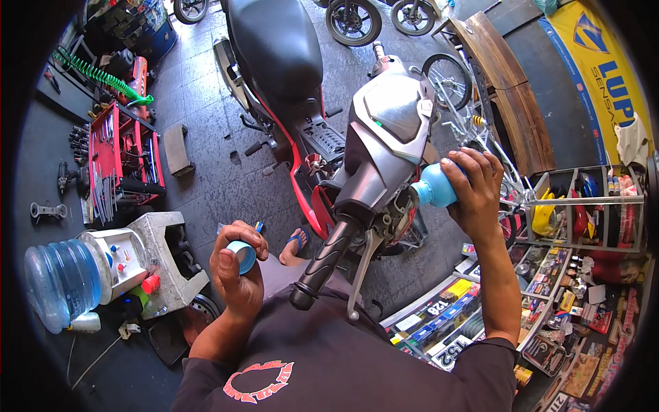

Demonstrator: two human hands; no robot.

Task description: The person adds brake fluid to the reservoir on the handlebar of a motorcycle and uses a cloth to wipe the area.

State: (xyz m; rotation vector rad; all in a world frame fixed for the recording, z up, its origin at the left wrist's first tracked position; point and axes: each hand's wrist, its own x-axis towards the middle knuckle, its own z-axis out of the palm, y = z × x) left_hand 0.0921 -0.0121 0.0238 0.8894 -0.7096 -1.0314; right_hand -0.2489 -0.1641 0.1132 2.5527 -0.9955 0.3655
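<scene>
Currently a blue bottle (pixel 435 185) is gripped, tipped, in the right hand (pixel 473 189) at the motorcycle's (pixel 384 137) handlebar end; its cap (pixel 241 255) is pinched in the left hand (pixel 237 264). The bottle is best kept steady.

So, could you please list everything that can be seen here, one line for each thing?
motorbike: one, grey and red with black seat, centre
handlebar grip: one, black, near the chest
bottle: one, blue, tipped at the motorbike front, in the right hand
cap: one, blue, in the left hand
tool tray: one, red, floor at left
water jug: one, clear blue, lying on its dispenser, lower left
hose: one, green coil, upper left
bench: one, brown wood, upper right
display case: one, glass, many-coloured packs, lower right
wheels: several, black, top edge
left hand: one, holds the cap
right hand: one, holds the bottle
</scene>
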